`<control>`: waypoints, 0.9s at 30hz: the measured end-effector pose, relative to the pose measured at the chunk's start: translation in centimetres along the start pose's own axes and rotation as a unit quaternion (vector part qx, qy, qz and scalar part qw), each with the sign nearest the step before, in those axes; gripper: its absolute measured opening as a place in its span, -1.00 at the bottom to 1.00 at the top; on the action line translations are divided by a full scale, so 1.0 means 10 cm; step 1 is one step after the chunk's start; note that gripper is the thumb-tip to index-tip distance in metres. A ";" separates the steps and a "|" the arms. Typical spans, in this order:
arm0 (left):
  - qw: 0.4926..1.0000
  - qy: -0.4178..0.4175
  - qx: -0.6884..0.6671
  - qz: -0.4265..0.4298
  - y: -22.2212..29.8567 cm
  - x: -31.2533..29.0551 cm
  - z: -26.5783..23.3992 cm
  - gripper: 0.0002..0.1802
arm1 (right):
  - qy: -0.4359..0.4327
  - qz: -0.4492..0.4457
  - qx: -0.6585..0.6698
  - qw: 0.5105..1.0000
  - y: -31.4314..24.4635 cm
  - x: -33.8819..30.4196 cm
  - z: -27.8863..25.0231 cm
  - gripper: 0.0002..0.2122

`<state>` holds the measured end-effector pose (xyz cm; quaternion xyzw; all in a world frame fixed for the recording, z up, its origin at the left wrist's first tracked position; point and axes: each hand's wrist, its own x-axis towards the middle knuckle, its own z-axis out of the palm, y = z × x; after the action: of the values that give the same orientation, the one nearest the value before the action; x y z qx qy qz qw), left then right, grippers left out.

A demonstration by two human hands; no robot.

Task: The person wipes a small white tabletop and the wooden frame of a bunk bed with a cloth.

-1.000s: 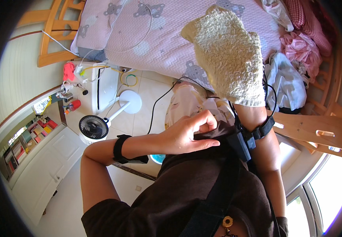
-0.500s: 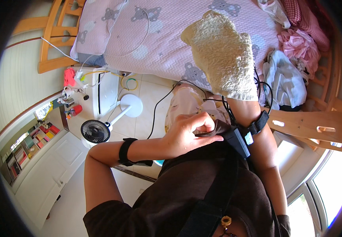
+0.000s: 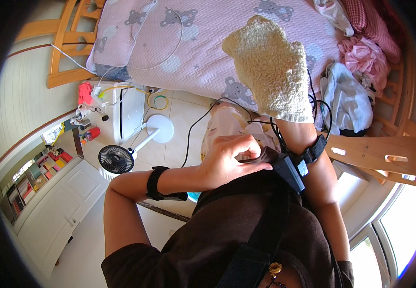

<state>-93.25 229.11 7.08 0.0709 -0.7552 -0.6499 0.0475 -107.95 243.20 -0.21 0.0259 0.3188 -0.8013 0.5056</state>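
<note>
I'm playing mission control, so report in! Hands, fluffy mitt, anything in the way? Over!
Left hand pinching brown shirt. Right hand hidden inside cream mitt. Black cable looped beside mitt's cuff; could snag.

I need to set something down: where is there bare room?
Free: the pink quilt between the white cable loop and the cream mitt; a strip of tile floor between the fan base and black cable. Crowded: the quilt's right side, under heaped clothes, and the white cabinet top.

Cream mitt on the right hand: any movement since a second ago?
Yes, slightly: the cream mitt has shifted left, widening the gap to the pale blue-grey garment at its right.
</note>
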 end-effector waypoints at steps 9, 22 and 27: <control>0.999 0.007 -0.027 -0.017 -0.04 0.00 0.00 -0.61 | -0.002 0.004 -0.002 1.000 0.00 -0.02 0.00 -0.66; 0.999 0.031 0.009 0.029 -0.05 0.03 -0.01 -0.67 | -0.005 0.006 0.000 1.000 0.00 -0.01 0.00 -0.65; 1.000 -0.001 -0.020 -0.017 -0.03 0.03 0.00 -0.64 | -0.005 0.005 0.000 1.000 0.01 -0.01 0.01 -0.65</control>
<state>-93.57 229.04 6.80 0.0821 -0.7410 -0.6654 0.0372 -107.82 243.23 -0.16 0.0232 0.3161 -0.7988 0.5114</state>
